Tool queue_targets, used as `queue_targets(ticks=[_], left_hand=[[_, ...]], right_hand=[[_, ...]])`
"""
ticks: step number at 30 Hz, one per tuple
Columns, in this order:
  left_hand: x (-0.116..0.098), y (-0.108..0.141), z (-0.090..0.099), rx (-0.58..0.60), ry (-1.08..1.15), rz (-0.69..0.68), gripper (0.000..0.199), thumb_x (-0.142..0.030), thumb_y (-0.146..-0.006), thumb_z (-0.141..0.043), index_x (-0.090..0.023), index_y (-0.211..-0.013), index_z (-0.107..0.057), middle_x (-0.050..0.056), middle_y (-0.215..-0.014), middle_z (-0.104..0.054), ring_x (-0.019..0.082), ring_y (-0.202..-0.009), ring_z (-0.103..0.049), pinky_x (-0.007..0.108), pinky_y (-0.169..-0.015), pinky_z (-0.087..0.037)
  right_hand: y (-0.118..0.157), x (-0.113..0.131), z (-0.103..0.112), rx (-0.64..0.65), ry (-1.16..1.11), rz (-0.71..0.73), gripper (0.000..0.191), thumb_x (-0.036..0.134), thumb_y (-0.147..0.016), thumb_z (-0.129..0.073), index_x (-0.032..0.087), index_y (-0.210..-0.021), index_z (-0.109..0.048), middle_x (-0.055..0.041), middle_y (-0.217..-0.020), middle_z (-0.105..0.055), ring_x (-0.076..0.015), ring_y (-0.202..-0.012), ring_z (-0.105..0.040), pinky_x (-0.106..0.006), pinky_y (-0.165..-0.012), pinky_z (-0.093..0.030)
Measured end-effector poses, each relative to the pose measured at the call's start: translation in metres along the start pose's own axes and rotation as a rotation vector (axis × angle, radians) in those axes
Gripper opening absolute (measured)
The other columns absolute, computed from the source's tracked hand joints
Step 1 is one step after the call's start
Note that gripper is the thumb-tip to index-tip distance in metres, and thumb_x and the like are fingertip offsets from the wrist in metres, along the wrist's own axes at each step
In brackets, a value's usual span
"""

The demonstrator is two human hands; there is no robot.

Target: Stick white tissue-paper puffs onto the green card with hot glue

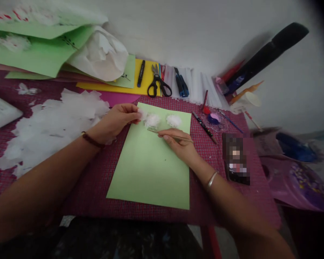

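Apparently mid-placement, the left hand pinches a tissue piece beside two white tufts on the green sheet; the right hand pinches a thin stick. Adding it likely calls for light pressure.

- Green sheet: smooth, matt paper.
- White tufts: rough, crumpled, tissue-like paper.
- Loose white scraps: thin, matt, tissue-like paper.
- Counter: covered in woven-looking cloth.
- Scissors: metal blades, smooth plastic handles.
- Bangle: smooth, shiny metal.
- Wall: smooth, matt.
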State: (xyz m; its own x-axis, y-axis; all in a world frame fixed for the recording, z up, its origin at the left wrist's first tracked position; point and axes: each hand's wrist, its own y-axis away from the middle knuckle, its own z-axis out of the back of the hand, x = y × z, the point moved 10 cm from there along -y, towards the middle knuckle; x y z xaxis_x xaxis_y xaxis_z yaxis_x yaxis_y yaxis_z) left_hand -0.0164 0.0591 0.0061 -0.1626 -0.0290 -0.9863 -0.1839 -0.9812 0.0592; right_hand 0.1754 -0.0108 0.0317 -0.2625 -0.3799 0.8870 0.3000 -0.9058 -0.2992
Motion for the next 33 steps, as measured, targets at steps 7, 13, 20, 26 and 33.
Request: queue_targets(ticks=[7,13,20,26,33], left_hand=[[-0.004,0.002,-0.005,0.297,-0.08,0.023,0.015,-0.03,-0.071,-0.073,-0.018,-0.078,-0.068,0.004,-0.098,-0.069,0.016,-0.087,-0.061,0.028,-0.08,-0.048],[-0.016,0.015,-0.029,0.511,-0.5,-0.109,0.019,-0.033,-0.079,-0.062,-0.017,-0.082,-0.071,0.002,-0.084,-0.068,0.015,-0.077,-0.059,0.027,-0.073,-0.046],[-0.016,0.012,-0.037,0.226,-0.501,-0.12,0.01,-0.026,-0.073,-0.061,-0.017,-0.076,-0.066,0.0,-0.066,-0.063,0.012,-0.062,-0.055,0.026,-0.061,-0.041],[-0.015,0.007,-0.035,0.14,-0.506,-0.159,0.005,-0.023,-0.072,-0.063,-0.018,-0.071,-0.063,-0.001,-0.065,-0.062,0.013,-0.063,-0.055,0.026,-0.062,-0.042],[-0.017,0.004,-0.031,0.081,-0.534,-0.158,0.003,-0.02,-0.074,-0.062,-0.018,-0.072,-0.064,0.0,-0.066,-0.064,0.013,-0.063,-0.056,0.026,-0.062,-0.042]], right_hand=[[-0.006,-0.004,0.004,-0.068,-0.01,0.002,0.019,0.025,-0.094,-0.06,0.028,-0.1,-0.078,-0.001,-0.093,-0.078,-0.0157,-0.089,-0.07,-0.034,-0.083,-0.056],[-0.005,-0.013,0.005,-0.085,-0.03,-0.078,0.019,0.029,-0.095,-0.06,0.027,-0.102,-0.077,-0.0023,-0.097,-0.078,-0.0165,-0.092,-0.07,-0.036,-0.085,-0.057],[-0.002,-0.014,0.012,-0.129,-0.091,-0.088,0.016,0.031,-0.093,-0.063,0.027,-0.1,-0.077,-0.002,-0.095,-0.078,-0.0169,-0.09,-0.071,-0.036,-0.082,-0.058],[0.006,-0.011,0.017,-0.129,-0.124,-0.111,0.016,0.035,-0.093,-0.063,0.026,-0.096,-0.076,-0.0013,-0.087,-0.078,-0.0173,-0.085,-0.073,-0.036,-0.08,-0.059],[0.002,0.0,0.004,-0.026,0.011,-0.035,0.017,0.029,-0.096,-0.061,0.028,-0.098,-0.077,-0.001,-0.096,-0.079,-0.0165,-0.091,-0.071,-0.035,-0.086,-0.056]])
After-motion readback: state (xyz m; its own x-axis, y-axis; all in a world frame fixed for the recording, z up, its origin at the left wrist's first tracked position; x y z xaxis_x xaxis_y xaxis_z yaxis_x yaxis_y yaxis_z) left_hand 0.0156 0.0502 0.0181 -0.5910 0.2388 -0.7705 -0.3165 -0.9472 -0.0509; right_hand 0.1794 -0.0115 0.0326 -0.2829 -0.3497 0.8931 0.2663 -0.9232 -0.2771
